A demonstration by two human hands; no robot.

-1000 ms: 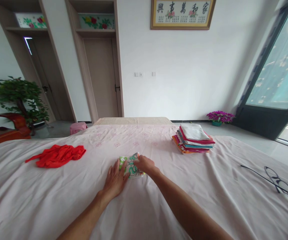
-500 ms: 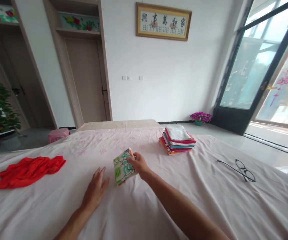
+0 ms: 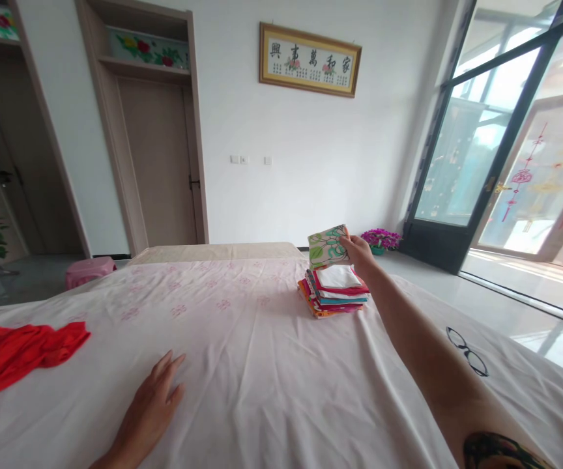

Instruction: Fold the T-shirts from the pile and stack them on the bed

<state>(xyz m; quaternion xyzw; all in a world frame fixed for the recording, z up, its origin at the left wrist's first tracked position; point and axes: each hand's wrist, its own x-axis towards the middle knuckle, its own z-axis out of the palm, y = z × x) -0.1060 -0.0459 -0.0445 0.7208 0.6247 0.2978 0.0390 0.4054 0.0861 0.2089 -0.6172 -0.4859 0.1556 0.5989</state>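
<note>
My right hand (image 3: pixel 360 253) grips the right edge of a folded cloth (image 3: pixel 326 246) with a green, teal and black leafy print. The cloth is in the air just above a stack of folded cloths (image 3: pixel 335 296), whose top piece is white with red, teal and orange layers below. Low at the left, my left hand (image 3: pixel 152 400) holds nothing, its fingers stretched out over the pale bedsheet (image 3: pixel 242 391). A crumpled red garment (image 3: pixel 27 355) lies to the left of that hand, cut off by the view's edge.
Black-framed glasses (image 3: pixel 467 352) lie on the sheet at the right, partly behind my right forearm. Beyond the sheet's left side stands a pink stool (image 3: pixel 90 270). Purple flowers (image 3: pixel 382 240) sit on the floor by the glass door (image 3: pixel 457 189).
My right hand has lifted the printed cloth off the sheet and carried it right, over the stack. The left hand has let go and drawn back left. The view has turned right.
</note>
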